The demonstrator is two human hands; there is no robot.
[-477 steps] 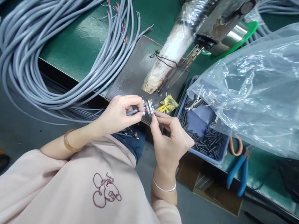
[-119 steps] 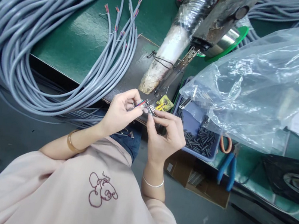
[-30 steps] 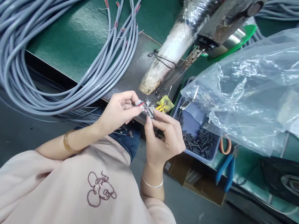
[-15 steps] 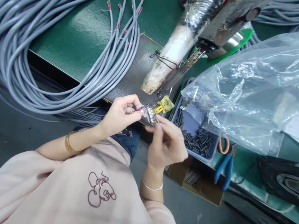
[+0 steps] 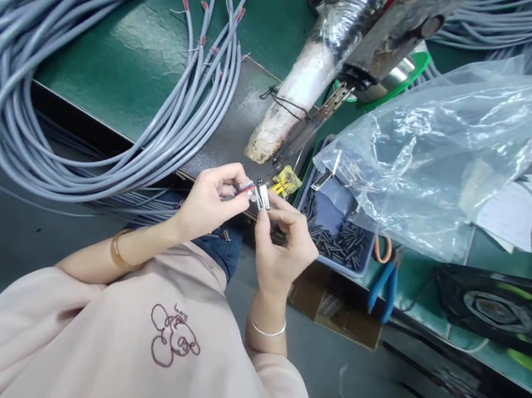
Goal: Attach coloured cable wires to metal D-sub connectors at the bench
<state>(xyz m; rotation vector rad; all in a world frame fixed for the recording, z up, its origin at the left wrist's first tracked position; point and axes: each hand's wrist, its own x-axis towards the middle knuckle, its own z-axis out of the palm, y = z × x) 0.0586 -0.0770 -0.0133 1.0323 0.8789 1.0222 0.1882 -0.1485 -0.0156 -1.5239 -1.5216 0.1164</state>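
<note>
In the head view, both hands meet near the middle of the frame, over the front edge of a dark plate [image 5: 245, 105]. The left hand [image 5: 216, 194], just left of centre, is closed in a pinch: its thumb and forefinger press together on thin red and blue wires [image 5: 244, 189], whose coloured lengths show at the fingertips. Its other fingers are curled behind, partly hidden. The right hand [image 5: 284, 239], just right of centre, grips a small metal connector [image 5: 261, 196] by its right side, thumb below and forefinger above; the remaining fingers are bent in loosely toward the palm. The connector sits at the centre of the frame, tilted, its row of pins turned toward the left hand. The wires end right beside those pins; whether they touch cannot be made out.

Just above the right hand's fingertips lies a crumpled yellow piece [image 5: 288, 179]. Above the connector, a white wrapped tube [image 5: 289, 102] and a slim metal arm [image 5: 323, 110] slant down from the upper right. Right of centre stands a blue bin [image 5: 366, 258] with short black pieces [image 5: 340, 243], partly under a clear plastic bag [image 5: 421, 143]. Looped grey cables [image 5: 21, 53] fill the upper left.
</note>
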